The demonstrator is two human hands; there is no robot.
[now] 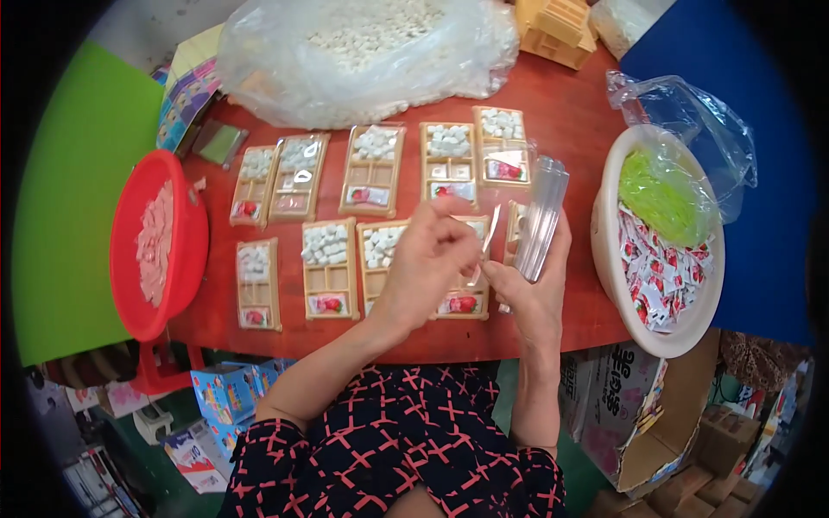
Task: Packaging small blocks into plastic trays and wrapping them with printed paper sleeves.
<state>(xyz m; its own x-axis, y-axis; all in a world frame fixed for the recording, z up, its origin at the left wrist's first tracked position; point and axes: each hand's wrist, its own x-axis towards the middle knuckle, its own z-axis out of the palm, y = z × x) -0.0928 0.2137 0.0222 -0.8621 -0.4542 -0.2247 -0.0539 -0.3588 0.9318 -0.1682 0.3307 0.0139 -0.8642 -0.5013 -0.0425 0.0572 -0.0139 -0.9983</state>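
Observation:
My right hand is wrapped round a stack of clear plastic lids, held tilted above the table's right half. My left hand is closed, its curled fingertips beside a thin, clear strip-like edge; what lies between those fingers is hidden. Under and around both hands are small tan compartment trays. One tray holds white chunks and a strawberry-printed sachet. Behind the hands, another tray carries white chunks, small white pieces and a sachet. Shiny clear covers lie over some trays, such as the back-left one.
At the left stands a red basin of pink pieces. A white basin at the right holds sachets and a bag of bright green material. At the back lie a big clear bag of white chunks and stacked tan trays.

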